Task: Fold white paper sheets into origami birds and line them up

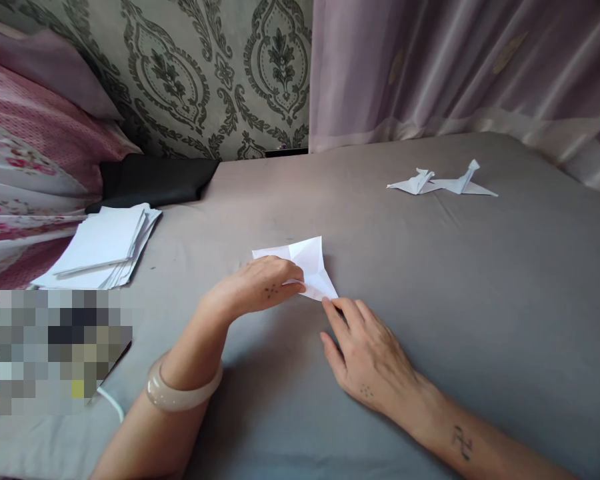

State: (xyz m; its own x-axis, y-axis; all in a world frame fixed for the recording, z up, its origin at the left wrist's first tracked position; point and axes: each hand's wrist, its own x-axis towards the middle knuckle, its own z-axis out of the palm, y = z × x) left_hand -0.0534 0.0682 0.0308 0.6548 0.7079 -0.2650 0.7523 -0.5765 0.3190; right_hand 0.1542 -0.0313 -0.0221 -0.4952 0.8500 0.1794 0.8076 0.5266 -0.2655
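Note:
A creased square of white paper (307,257) lies on the grey cloth in front of me, with fold lines crossing its middle. My left hand (260,283) comes over its left and near side, fingers curled and the thumb close against them at the paper's edge. Part of the paper is hidden under that hand. At the near right corner, my right hand (367,347) touches the paper with a fingertip. Its thumb stays apart from the fingers, and nothing shows between them.
Two folded paper figures (465,181) stand at the back right. To the left are a stack of white paper (105,237), a black folded item (155,179) and a blurred-out object (65,350) with a white cable (113,403). A purple curtain (410,73) hangs behind.

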